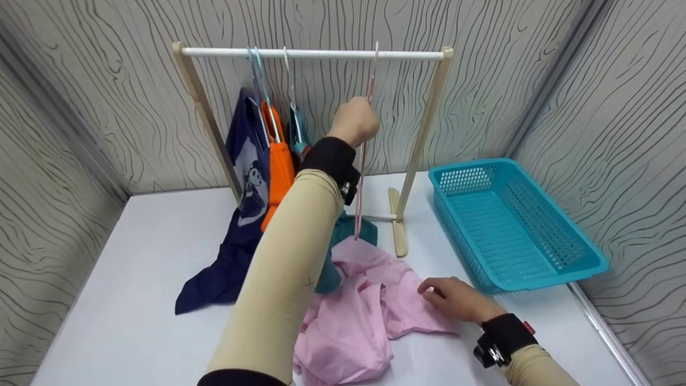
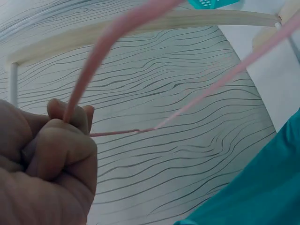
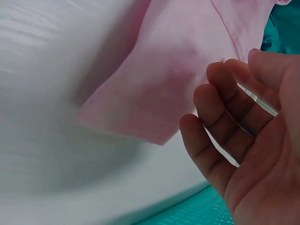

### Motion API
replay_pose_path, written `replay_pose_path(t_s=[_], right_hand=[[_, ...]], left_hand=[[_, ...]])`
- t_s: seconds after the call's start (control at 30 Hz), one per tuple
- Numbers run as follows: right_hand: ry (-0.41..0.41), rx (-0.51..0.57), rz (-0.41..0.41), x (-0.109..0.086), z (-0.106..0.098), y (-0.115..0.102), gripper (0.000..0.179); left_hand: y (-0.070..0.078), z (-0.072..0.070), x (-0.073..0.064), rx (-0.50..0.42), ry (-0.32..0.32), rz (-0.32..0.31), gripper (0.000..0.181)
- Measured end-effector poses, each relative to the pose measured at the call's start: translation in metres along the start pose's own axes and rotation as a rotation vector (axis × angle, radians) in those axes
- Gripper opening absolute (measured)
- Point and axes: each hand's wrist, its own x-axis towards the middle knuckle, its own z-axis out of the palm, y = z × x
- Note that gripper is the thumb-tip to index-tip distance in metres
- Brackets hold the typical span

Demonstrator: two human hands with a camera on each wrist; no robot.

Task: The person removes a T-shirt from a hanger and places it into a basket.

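Observation:
My left hand point(image 1: 356, 121) grips a thin pink hanger point(image 1: 360, 187) near its top, with the fingers curled round it in the left wrist view. The hanger's hook is at the white rail point(image 1: 321, 54), and its lower end meets a pink garment point(image 1: 343, 343). That garment lies crumpled on the white table, partly behind my left forearm. Whether it sits on the hanger, I cannot tell. Next to the sleeve-like right edge of the pink cloth point(image 3: 154, 103), my right hand point(image 1: 455, 300) has loosely bent fingers and holds nothing.
On the left of the wooden rack point(image 1: 423, 134) hang a navy garment point(image 1: 244, 214), an orange one point(image 1: 280, 166) and a teal one point(image 1: 331, 273). A turquoise perforated basket point(image 1: 461, 252) stands at the right of the table point(image 1: 134, 279). Patterned walls close in behind.

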Motion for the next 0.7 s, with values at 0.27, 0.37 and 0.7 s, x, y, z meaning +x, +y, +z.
replay_pose_path(t_s=[0.27, 0.37, 0.7], right_hand=[[0.015, 0.015, -0.007, -0.003, 0.004, -0.003, 0.021], [0.014, 0.019, -0.022, 0.0, 0.004, -0.005, 0.022], [0.135, -0.067, -0.106, 0.017, 0.014, -0.04, 0.052]], left_hand=[[0.014, 0.026, 0.01, -0.014, -0.063, 0.077, 0.038], [0.011, 0.03, 0.007, -0.022, -0.07, 0.109, 0.034], [-0.024, 0.04, -0.037, 0.169, -0.097, 0.1, 0.026]])
